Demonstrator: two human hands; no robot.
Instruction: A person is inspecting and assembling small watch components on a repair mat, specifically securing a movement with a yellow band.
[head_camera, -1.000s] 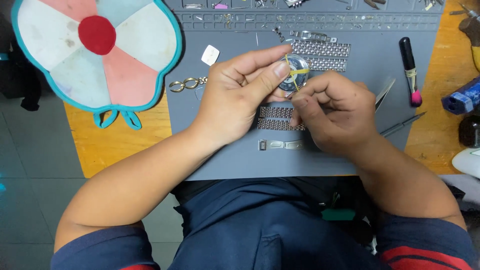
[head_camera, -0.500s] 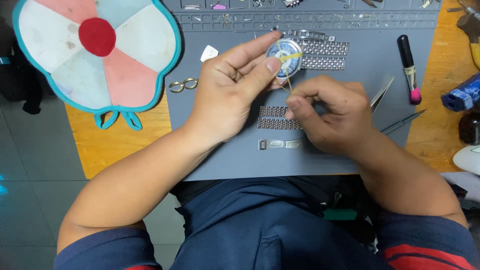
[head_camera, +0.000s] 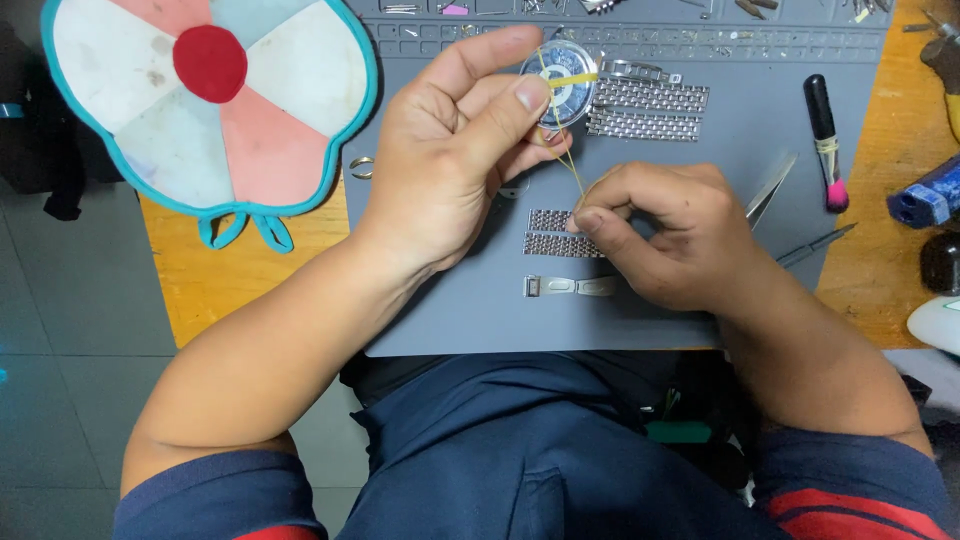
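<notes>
Two hands, left hand (head_camera: 455, 160) pinching half-hidden watch case (head_camera: 562, 85), right hand (head_camera: 665, 230) fisted

No pkgs, labels, signs or screens showed anywhere in view.

Wooden table (head_camera: 250, 285) carries a grey work mat (head_camera: 470, 310) at frame centre and a flower-shaped pad (head_camera: 200, 100) at upper left; blue lighter (head_camera: 925, 200) at right edge.
</notes>
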